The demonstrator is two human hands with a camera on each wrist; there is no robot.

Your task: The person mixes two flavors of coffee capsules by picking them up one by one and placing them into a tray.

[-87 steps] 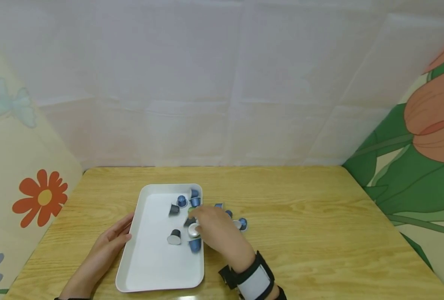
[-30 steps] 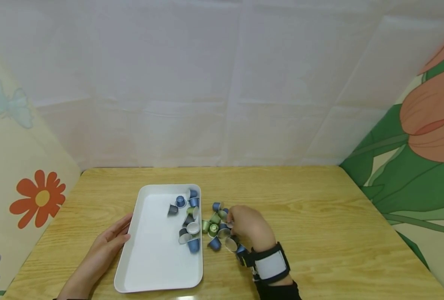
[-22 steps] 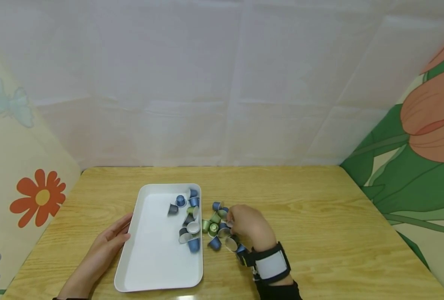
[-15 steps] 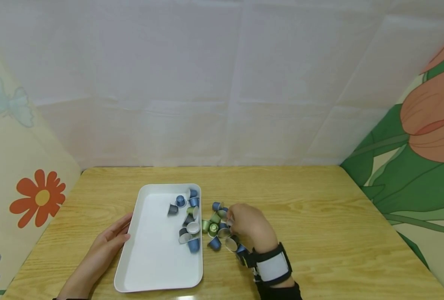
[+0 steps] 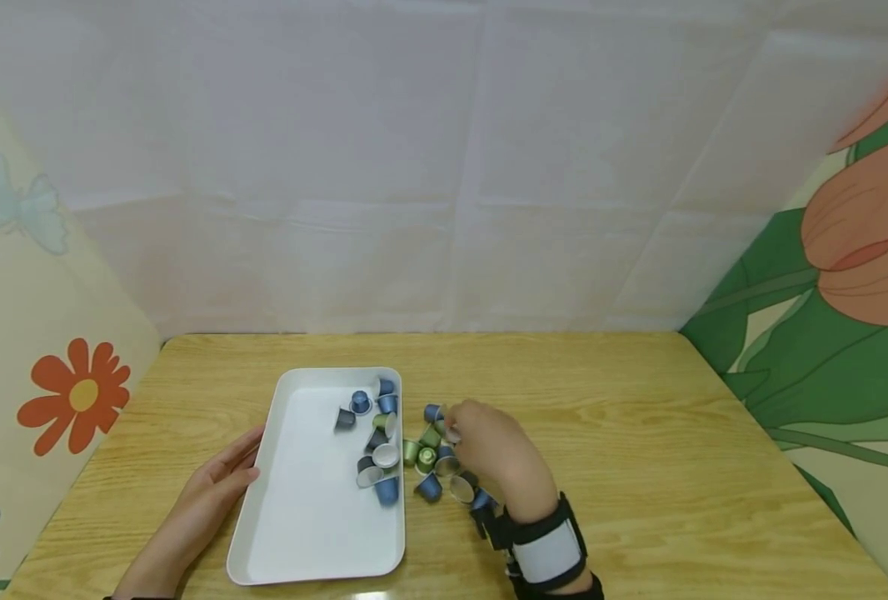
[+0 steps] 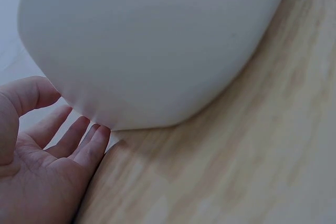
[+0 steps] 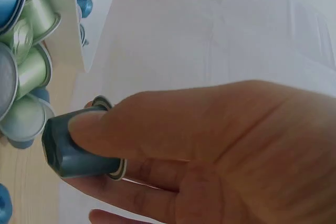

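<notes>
1. Two hands are at work, well apart: the left hand lies along the near left side of a white tray, thumb and fingertips touching its edge, fingers fairly straight; the right hand is over the capsules to the tray's right.

2. One dark blue-green capsule is pinched between the right thumb and fingers, lying sideways in that grip; the right wrist view shows it in front of the fingers, outside the tray.

3. Picking up a single capsule looks like the step in hand, with the left hand seemingly steadying the tray. From here, the next move seems to call for a firm pinch and a lift that clears the neighbours.

4. Several loose capsules, green, blue and dark, crowd the table just beside the tray's right wall, some touching. Those inside, the tray capsules, gather mostly along that same wall, on their sides or upright.

5. Pale wood grain covers the table. Behind it hangs a creased white sheet; an orange flower decorates the left panel, a large tulip the right.
</notes>
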